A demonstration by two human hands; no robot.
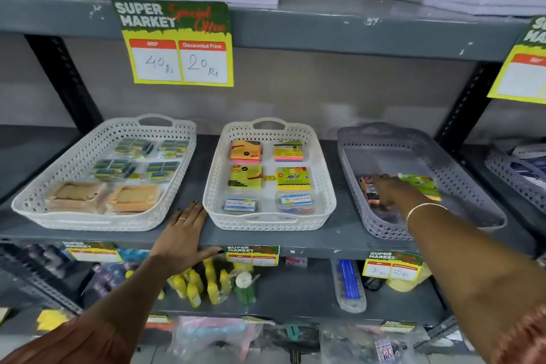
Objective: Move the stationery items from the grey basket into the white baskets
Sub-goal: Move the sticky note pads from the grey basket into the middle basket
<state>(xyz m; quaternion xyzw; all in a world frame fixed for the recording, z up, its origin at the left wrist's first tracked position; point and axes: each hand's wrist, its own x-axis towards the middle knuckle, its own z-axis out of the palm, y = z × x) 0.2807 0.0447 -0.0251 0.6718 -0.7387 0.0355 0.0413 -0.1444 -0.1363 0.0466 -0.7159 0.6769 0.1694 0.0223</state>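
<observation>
The grey basket [461, 183] stands at the right of the shelf. Inside it lie a small orange-and-black packet [367, 190] and a green sticky-note pad [423, 184]. My right hand [387, 190] reaches into this basket between the two items, fingers spread over the orange packet, not visibly gripping anything. The middle white basket [326, 186] holds sticky-note pads and two small clear boxes. The left white basket [32, 195] holds eraser packs and two tan packets. My left hand [184, 235] rests flat and open on the shelf edge between the white baskets.
A price sign [177, 44] hangs from the shelf above, which carries stacks of paper. Another grey basket [514, 174] sits at the far right. The lower shelf holds yellow bottles [204, 284], a ruler pack [348, 284] and price tags.
</observation>
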